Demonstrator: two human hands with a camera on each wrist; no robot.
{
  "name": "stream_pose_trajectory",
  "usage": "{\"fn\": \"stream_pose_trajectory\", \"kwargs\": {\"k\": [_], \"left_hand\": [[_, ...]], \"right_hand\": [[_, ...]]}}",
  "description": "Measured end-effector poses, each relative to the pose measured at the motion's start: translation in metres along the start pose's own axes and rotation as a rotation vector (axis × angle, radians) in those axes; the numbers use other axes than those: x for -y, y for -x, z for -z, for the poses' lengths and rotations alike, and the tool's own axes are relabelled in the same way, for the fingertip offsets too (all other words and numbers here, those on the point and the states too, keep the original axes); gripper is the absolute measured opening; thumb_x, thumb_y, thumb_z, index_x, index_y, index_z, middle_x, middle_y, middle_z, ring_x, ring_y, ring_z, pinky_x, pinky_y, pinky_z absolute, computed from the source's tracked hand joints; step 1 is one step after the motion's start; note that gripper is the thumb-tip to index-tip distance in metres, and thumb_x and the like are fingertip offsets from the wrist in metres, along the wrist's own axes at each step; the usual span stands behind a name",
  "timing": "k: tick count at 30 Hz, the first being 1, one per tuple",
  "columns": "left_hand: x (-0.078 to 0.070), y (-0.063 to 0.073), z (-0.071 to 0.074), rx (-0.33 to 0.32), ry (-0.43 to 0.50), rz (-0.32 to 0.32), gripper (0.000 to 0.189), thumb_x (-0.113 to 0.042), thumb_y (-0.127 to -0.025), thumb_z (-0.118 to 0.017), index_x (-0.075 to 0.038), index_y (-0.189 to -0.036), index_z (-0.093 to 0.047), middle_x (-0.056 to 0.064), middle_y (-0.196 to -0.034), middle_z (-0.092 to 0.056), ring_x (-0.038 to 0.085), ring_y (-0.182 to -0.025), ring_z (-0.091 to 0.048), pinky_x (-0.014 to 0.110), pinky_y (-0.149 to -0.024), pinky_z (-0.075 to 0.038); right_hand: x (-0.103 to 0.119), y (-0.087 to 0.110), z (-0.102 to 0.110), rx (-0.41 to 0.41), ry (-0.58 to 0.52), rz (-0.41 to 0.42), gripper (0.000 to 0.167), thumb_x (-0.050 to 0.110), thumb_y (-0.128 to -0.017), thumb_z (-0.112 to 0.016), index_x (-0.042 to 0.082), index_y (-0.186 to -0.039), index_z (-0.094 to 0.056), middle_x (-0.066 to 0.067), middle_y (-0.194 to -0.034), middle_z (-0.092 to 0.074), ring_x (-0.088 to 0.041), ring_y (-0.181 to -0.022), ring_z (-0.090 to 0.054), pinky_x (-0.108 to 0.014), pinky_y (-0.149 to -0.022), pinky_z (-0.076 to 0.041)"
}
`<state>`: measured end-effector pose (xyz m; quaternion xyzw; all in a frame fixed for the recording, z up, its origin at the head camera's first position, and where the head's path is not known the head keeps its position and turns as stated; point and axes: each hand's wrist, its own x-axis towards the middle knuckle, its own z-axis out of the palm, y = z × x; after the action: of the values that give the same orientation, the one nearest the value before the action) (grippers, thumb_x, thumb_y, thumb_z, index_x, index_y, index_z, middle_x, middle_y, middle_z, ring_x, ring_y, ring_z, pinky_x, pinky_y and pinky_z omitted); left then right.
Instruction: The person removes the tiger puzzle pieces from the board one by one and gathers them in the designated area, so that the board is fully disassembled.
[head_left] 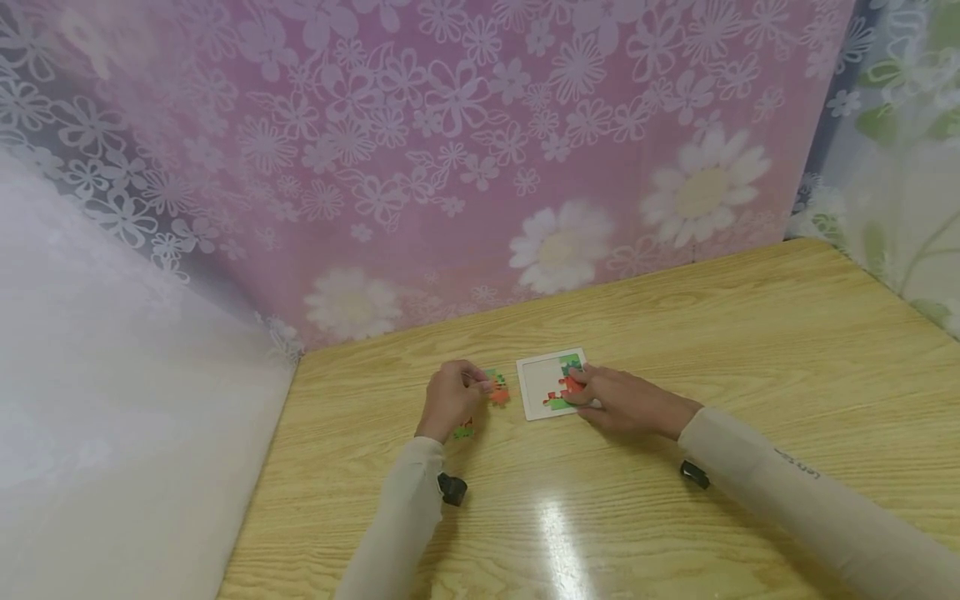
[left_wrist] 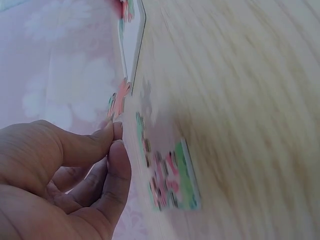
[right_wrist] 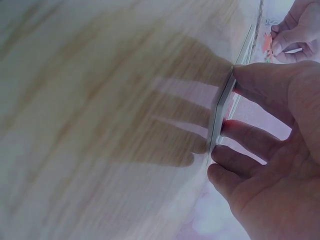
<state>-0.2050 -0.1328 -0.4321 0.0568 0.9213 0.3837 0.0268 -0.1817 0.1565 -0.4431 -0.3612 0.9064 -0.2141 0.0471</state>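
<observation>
My left hand (head_left: 452,398) pinching orange puzzle piece (head_left: 498,397), right hand (head_left: 630,402) on white frame (head_left: 538,382).
Right fingers spread along the frame's right side; pinched piece just left of it. Loose pieces (head_left: 463,432) nearer me on the table (head_left: 510,500). I'd keep the pinch light, piece level, frame braced against sliding.

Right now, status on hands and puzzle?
Left hand pinching a piece. Right hand touching white frame, partly hiding fitted pieces. Frame part-filled; more pieces on table.
</observation>
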Motion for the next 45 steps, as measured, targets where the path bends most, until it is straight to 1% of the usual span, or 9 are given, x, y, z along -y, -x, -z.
{"fn": "stream_pose_trajectory", "kwargs": {"k": [5,11,15,22,26,31,36,45], "left_hand": [[0.007,0.002,0.005,0.002,0.032,0.032,0.012,-0.020,-0.095,-0.074,-0.009,-0.094,-0.073,0.007,-0.080,-0.069,0.020,-0.058,-0.059,0.032,-0.052,-0.050],[0.013,0.003,0.009,-0.001,0.044,0.035,0.011,-0.018,-0.095,-0.074,-0.007,-0.093,-0.074,0.010,-0.079,-0.070,0.026,-0.060,-0.063,0.032,-0.051,-0.051],[0.012,0.004,0.011,-0.004,0.018,0.035,0.010,-0.017,-0.094,-0.075,-0.007,-0.091,-0.076,0.011,-0.077,-0.071,0.027,-0.061,-0.065,0.032,-0.051,-0.051],[0.010,0.003,0.010,0.006,0.004,0.035,0.009,-0.014,-0.093,-0.076,-0.006,-0.093,-0.077,0.009,-0.079,-0.073,0.026,-0.064,-0.067,0.033,-0.056,-0.054],[0.009,0.003,0.008,0.008,0.005,0.030,0.010,-0.014,-0.093,-0.076,-0.004,-0.094,-0.078,0.010,-0.078,-0.073,0.028,-0.062,-0.066,0.033,-0.055,-0.054],[0.006,0.005,0.008,0.003,0.005,0.030,0.010,-0.012,-0.092,-0.076,-0.002,-0.093,-0.078,0.011,-0.079,-0.074,0.029,-0.063,-0.067,0.032,-0.054,-0.052],[0.006,0.004,0.006,-0.002,-0.002,0.053,0.010,-0.013,-0.091,-0.077,-0.003,-0.092,-0.079,0.009,-0.080,-0.074,0.027,-0.067,-0.068,0.032,-0.056,-0.053],[0.004,0.004,0.006,-0.007,-0.042,0.050,0.007,-0.011,-0.091,-0.077,-0.004,-0.090,-0.080,0.007,-0.083,-0.075,0.022,-0.071,-0.069,0.034,-0.062,-0.056]], "right_hand": [[0.001,0.001,0.001,-0.007,-0.005,0.006,0.028,0.008,-0.096,-0.068,0.000,-0.124,-0.072,-0.032,-0.143,-0.050,-0.054,-0.134,-0.043,-0.061,-0.105,-0.041],[0.001,0.001,0.000,-0.010,-0.002,0.018,0.029,0.006,-0.096,-0.068,-0.001,-0.124,-0.071,-0.033,-0.142,-0.050,-0.053,-0.133,-0.044,-0.060,-0.104,-0.042],[0.000,0.001,-0.001,-0.008,0.004,0.017,0.029,0.007,-0.096,-0.068,-0.001,-0.124,-0.071,-0.032,-0.142,-0.050,-0.053,-0.134,-0.044,-0.060,-0.104,-0.042],[-0.002,0.001,-0.001,-0.002,0.007,0.018,0.030,0.007,-0.096,-0.068,0.000,-0.125,-0.070,-0.033,-0.143,-0.049,-0.054,-0.134,-0.043,-0.061,-0.105,-0.041],[-0.002,0.001,-0.002,-0.003,0.007,0.013,0.030,0.007,-0.096,-0.068,0.000,-0.126,-0.070,-0.032,-0.143,-0.049,-0.053,-0.134,-0.043,-0.061,-0.104,-0.042],[-0.002,0.001,-0.002,-0.006,0.001,0.012,0.030,0.007,-0.096,-0.068,0.001,-0.125,-0.071,-0.032,-0.143,-0.049,-0.054,-0.134,-0.043,-0.061,-0.104,-0.041],[-0.002,0.001,-0.001,-0.007,0.001,0.015,0.029,0.006,-0.096,-0.068,0.001,-0.124,-0.071,-0.032,-0.143,-0.049,-0.055,-0.133,-0.043,-0.061,-0.104,-0.041],[-0.001,0.002,-0.001,-0.013,-0.006,0.015,0.029,0.006,-0.096,-0.068,0.001,-0.124,-0.071,-0.033,-0.143,-0.050,-0.055,-0.133,-0.043,-0.061,-0.104,-0.042]]}}
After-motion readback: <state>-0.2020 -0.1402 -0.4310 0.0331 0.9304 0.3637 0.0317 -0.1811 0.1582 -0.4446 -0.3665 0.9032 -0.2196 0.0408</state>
